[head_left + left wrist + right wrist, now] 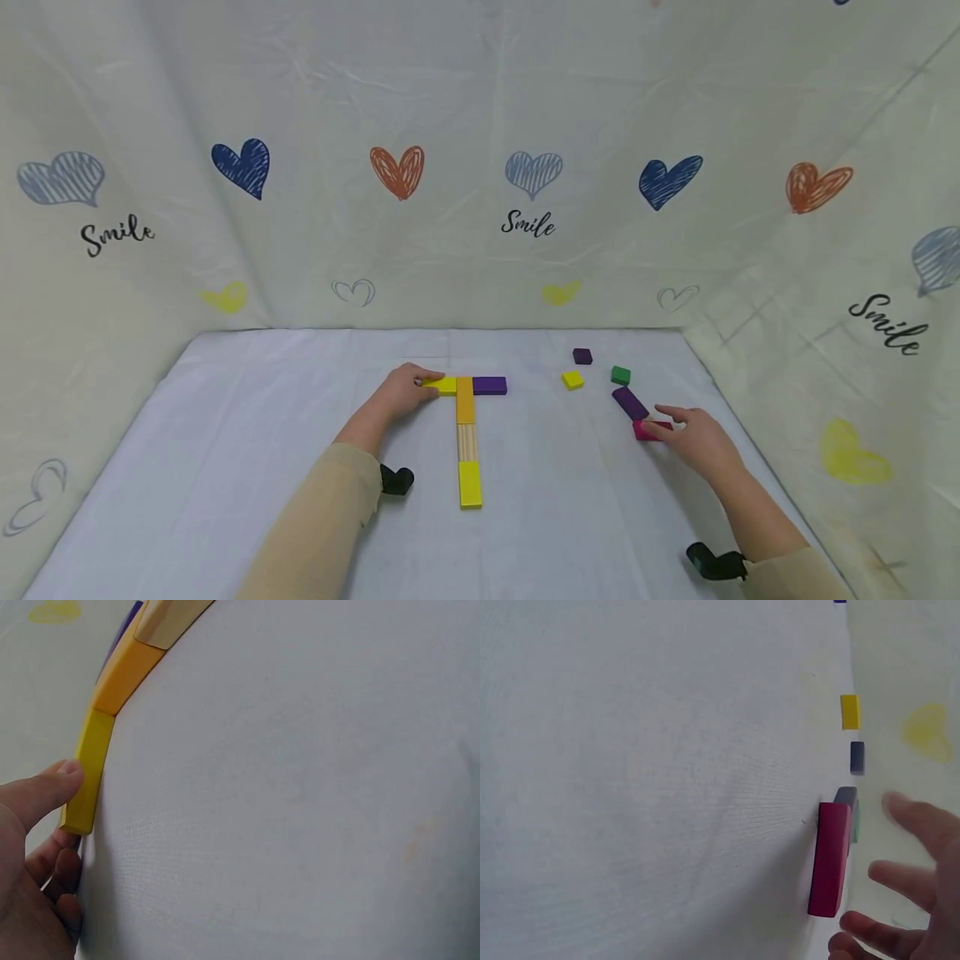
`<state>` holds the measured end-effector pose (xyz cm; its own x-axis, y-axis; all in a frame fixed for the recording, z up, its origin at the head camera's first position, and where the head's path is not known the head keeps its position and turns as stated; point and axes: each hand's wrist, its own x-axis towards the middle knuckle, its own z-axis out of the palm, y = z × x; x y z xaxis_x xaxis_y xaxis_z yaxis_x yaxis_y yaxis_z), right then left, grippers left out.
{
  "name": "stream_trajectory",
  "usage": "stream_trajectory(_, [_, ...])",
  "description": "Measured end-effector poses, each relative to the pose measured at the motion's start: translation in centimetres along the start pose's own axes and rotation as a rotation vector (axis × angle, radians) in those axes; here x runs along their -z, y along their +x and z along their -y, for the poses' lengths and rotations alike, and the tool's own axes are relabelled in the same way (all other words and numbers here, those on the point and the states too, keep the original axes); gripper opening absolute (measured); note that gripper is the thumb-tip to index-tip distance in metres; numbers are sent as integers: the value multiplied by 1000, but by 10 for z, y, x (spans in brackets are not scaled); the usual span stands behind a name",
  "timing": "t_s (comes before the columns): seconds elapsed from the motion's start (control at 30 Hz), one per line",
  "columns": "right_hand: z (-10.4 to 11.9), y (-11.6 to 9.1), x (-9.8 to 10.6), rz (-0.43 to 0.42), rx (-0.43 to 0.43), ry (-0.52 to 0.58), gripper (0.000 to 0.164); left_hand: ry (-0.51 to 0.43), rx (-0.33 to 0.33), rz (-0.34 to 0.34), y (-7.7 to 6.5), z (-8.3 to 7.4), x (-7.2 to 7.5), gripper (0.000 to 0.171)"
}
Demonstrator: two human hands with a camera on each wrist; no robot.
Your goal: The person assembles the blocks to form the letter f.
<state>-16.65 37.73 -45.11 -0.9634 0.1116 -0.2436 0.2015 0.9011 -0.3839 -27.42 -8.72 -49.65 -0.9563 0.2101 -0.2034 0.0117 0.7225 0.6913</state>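
My left hand (402,392) pinches a yellow block (447,386) between thumb and fingers. Its inner end meets the top of an orange block (465,402), seen from the side in the left wrist view. A purple block (491,386) lies against the orange one's other side. Below the orange block runs a column of a plain wood block (467,442) and another yellow block (470,485). At the right, my right hand (703,442) hovers with spread fingers over a pink block (829,859); the right wrist view shows the fingers beside it, not wrapped around it.
A long purple block (630,403) lies slanted against the pink one. Behind it are a green block (620,375), a small yellow block (573,380) and a small dark purple block (582,357). A heart-printed cloth (450,250) hangs around the white tabletop (300,500).
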Motion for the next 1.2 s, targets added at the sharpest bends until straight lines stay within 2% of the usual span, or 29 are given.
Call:
stream_trajectory(0.13, [0, 4, -3, 44, -86, 31, 86, -1, -2, -1, 2, 2, -2, 35])
stream_trajectory(0.27, [1, 5, -9, 37, -131, 52, 91, 1, -4, 2, 5, 4, -3, 35])
stream_trajectory(0.5, [3, 6, -15, 3, -132, -14, 90, -9, -7, 4, 4, 5, -2, 35])
stream_trajectory(0.73, [5, 3, -13, -13, -119, -28, 83, -11, -14, 4, 3, 3, -2, 35])
stream_trajectory(0.87, [10, 3, -10, -19, -77, -40, 86, 0, -13, 3, 2, 2, -1, 35])
stream_trajectory(1.03, [28, 5, -12, -24, 57, -54, 82, 9, -4, 0, 1, 1, 0, 36])
stream_trajectory(1.2, [51, 10, -20, 13, 169, -93, 75, 18, -12, 2, 2, 2, -1, 36])
